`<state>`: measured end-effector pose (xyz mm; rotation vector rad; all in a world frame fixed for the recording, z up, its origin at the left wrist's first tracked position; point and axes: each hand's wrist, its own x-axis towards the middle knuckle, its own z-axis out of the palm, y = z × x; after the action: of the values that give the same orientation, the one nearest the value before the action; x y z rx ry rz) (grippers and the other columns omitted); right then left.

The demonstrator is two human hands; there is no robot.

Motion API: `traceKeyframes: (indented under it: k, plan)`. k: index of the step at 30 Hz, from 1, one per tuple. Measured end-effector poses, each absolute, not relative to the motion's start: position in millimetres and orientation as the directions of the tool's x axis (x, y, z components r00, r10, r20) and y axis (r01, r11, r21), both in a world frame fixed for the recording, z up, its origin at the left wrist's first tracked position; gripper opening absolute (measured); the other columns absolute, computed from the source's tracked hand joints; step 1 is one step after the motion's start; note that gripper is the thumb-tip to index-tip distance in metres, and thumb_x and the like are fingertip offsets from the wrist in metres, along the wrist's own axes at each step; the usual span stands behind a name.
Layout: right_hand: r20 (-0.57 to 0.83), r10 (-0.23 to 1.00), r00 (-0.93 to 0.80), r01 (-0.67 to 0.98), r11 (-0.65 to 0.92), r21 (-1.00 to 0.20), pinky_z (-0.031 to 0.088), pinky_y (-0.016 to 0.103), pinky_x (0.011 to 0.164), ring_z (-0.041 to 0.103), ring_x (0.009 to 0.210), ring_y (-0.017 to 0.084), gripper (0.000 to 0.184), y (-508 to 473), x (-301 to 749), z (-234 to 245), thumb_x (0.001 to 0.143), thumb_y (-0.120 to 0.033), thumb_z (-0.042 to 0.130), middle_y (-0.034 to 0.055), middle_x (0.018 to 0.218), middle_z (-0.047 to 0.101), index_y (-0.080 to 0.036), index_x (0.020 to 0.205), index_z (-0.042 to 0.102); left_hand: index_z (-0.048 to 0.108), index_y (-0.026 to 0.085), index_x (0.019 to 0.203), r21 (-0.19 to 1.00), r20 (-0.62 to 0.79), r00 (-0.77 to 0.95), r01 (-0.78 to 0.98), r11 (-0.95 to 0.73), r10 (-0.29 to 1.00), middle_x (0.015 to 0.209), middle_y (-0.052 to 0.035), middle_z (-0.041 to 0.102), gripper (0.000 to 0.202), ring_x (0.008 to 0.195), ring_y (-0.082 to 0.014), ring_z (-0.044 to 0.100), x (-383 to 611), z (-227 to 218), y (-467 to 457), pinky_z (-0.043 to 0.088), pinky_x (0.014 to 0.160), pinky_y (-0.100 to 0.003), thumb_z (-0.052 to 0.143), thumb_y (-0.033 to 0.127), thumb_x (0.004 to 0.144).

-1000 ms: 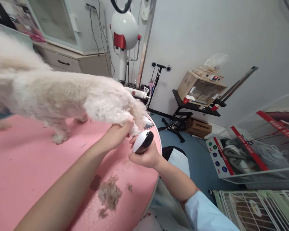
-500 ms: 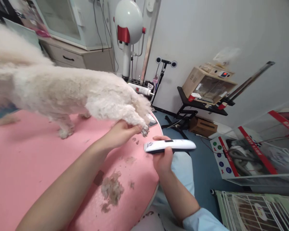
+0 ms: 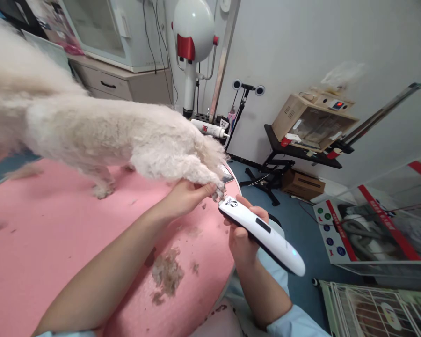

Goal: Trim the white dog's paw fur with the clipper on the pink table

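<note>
A white dog (image 3: 147, 126) stands on a pink table (image 3: 70, 234), its hind end toward me on the right. My left hand (image 3: 187, 199) is closed around its hind leg and holds the paw (image 3: 218, 189) off the surface, near the table's edge. In my right hand (image 3: 245, 234) is a white hair clipper (image 3: 263, 229) with a black switch and a lit blue light. The clipper's blade end is at the paw's toes; whether it touches them I cannot tell. Cut hair (image 3: 168, 274) lies in clumps below my left forearm.
A white dryer (image 3: 193, 30) on a stand rises behind the dog. Beyond the table's right edge are a wooden box with a display (image 3: 312, 121) on a black stand, a clear-walled bin (image 3: 365, 234) and a wire cage (image 3: 379, 304). A white bottle (image 3: 210, 128) lies behind the dog's rump.
The clipper has turned from nearly level to slanting, its blade end now up at the paw. My left hand keeps its hold on the leg. The whole view has shifted slightly.
</note>
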<state>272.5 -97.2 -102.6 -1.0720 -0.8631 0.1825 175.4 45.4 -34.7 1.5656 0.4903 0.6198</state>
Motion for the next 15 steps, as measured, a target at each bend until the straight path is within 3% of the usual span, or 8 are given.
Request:
traceKeyframes:
  k: [4,8,11,15]
  plan:
    - [0.354,0.574,0.738,0.011,0.515,-0.857,0.048,0.025,0.047,0.059,0.055,0.011,0.032,-91,281,-101,0.088,-0.056,0.051,0.0051,0.115,0.069,-0.030,0.106,0.046,0.067,0.017,0.077,0.994,0.108,0.777,-0.065,-0.091,0.620,0.079,-0.0068,0.069,0.037,0.078,-0.0195,0.063,176,-37,46,0.051,0.068,-0.030,0.062,0.053,0.081]
    - [0.174,0.678,0.714,-0.212,0.446,-0.870,0.045,0.023,0.045,0.054,0.051,0.009,0.032,-85,287,-100,0.086,-0.055,0.054,0.0058,0.111,0.072,-0.029,0.105,0.052,0.066,0.016,0.081,0.994,0.107,0.768,-0.074,-0.078,0.631,0.081,-0.0062,0.069,0.035,0.078,-0.0188,0.062,176,-37,46,0.050,0.070,-0.030,0.064,0.051,0.079]
    - [0.177,0.676,0.716,-0.209,0.449,-0.869,0.045,0.024,0.046,0.056,0.053,0.010,0.035,-82,283,-100,0.085,-0.057,0.054,0.0068,0.112,0.071,-0.029,0.107,0.053,0.066,0.016,0.083,0.993,0.116,0.775,-0.095,-0.067,0.622,0.084,-0.0064,0.070,0.033,0.080,-0.0185,0.063,177,-37,45,0.051,0.075,-0.031,0.065,0.049,0.080]
    - [0.263,0.583,0.768,-0.097,0.513,-0.853,0.048,0.026,0.052,0.059,0.060,0.011,0.033,-81,274,-101,0.088,-0.054,0.052,0.0080,0.120,0.067,-0.030,0.109,0.051,0.066,0.016,0.081,0.985,0.170,0.760,-0.150,-0.085,0.627,0.083,-0.0055,0.070,0.030,0.080,-0.0174,0.064,178,-39,45,0.051,0.076,-0.029,0.064,0.046,0.081]
